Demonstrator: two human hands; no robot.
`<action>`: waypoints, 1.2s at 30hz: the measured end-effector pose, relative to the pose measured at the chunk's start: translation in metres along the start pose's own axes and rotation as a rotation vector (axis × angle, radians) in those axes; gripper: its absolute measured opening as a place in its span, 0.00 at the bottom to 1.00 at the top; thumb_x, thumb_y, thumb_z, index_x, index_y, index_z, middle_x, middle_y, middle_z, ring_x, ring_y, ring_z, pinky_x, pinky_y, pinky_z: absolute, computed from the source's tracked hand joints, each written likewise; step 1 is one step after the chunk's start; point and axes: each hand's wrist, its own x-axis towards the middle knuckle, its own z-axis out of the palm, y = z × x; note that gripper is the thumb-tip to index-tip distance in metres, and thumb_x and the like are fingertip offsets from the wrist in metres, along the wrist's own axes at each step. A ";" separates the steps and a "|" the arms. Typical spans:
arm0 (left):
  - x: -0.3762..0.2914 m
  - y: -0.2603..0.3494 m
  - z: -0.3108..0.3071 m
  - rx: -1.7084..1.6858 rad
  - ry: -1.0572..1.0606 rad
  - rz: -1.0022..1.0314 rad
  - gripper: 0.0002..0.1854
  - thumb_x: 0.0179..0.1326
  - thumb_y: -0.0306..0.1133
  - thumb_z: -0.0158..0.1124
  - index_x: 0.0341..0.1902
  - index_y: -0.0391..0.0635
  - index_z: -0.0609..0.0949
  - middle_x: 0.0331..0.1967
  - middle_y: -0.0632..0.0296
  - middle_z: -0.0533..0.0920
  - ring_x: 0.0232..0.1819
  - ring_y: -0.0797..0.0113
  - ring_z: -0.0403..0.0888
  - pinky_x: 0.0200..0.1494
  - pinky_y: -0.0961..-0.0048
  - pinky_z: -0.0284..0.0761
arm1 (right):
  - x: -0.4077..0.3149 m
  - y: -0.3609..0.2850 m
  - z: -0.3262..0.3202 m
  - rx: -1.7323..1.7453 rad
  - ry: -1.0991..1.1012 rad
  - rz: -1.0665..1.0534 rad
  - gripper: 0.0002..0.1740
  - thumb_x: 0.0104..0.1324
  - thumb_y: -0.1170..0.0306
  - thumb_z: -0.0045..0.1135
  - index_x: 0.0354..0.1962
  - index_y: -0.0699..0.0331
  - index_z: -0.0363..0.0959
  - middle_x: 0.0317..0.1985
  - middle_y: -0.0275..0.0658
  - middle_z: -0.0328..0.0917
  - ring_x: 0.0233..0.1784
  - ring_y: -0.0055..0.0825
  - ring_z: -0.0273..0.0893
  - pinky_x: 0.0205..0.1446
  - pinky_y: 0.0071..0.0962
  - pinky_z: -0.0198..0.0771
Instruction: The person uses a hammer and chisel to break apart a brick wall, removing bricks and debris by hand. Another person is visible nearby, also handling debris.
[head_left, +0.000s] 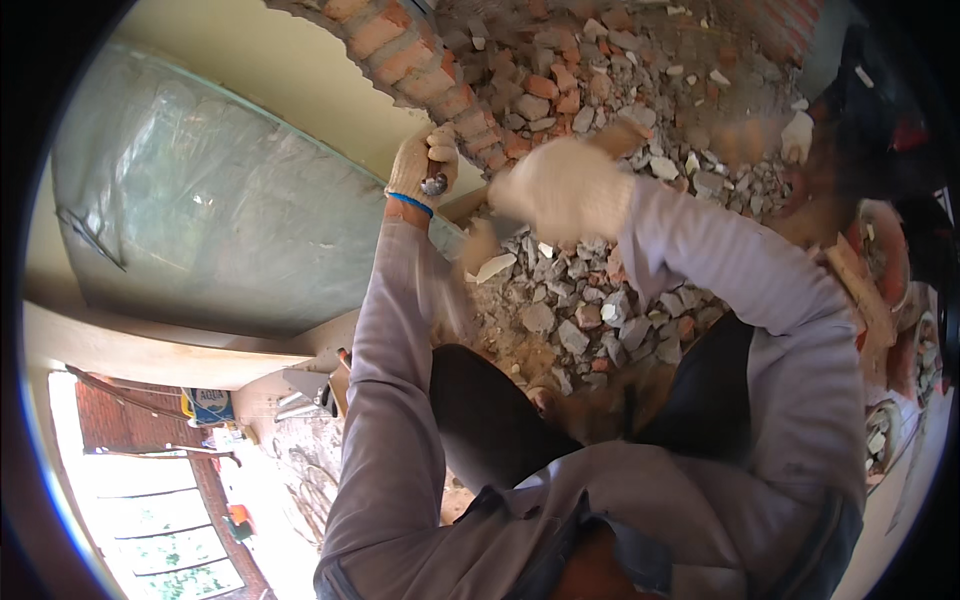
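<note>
My left hand (424, 169), in a cream knitted glove with a blue cuff edge, grips a metal chisel (434, 184) with its rounded end showing, against the broken edge of a brick wall (424, 67). To its right, my right hand (566, 191), also gloved and blurred by motion, is closed around the wooden handle (622, 137) of a tool. A blurred part of that tool, seemingly its head, shows below the glove near my left forearm. Broken brick and mortar rubble (574, 337) lies below my hands and between my knees.
A large greenish glass pane (225, 202) stands at the left beside the wall. At the upper right is another person in dark clothes with a gloved hand (797, 137). Rubble-filled containers (883, 251) and a wooden piece (859, 289) are at the right.
</note>
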 end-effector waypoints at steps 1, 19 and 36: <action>0.000 0.001 0.000 0.025 -0.011 -0.013 0.08 0.76 0.28 0.48 0.36 0.45 0.69 0.29 0.69 0.69 0.25 0.78 0.68 0.23 0.80 0.70 | 0.004 0.009 -0.003 -0.075 -0.160 0.311 0.12 0.60 0.64 0.64 0.38 0.63 0.82 0.30 0.45 0.85 0.34 0.40 0.88 0.38 0.42 0.83; -0.007 -0.044 0.007 0.356 0.285 0.125 0.13 0.77 0.38 0.55 0.34 0.49 0.71 0.23 0.71 0.72 0.18 0.79 0.66 0.17 0.78 0.61 | -0.048 0.056 0.067 -0.106 -0.367 0.272 0.14 0.50 0.63 0.73 0.36 0.57 0.87 0.32 0.41 0.87 0.39 0.40 0.89 0.43 0.43 0.84; -0.029 -0.180 -0.008 2.030 0.354 -0.214 0.20 0.70 0.47 0.64 0.54 0.43 0.81 0.34 0.57 0.84 0.37 0.63 0.84 0.41 0.62 0.78 | -0.144 0.061 0.146 0.433 -0.453 0.734 0.23 0.62 0.63 0.58 0.54 0.60 0.81 0.48 0.50 0.86 0.54 0.52 0.84 0.60 0.48 0.77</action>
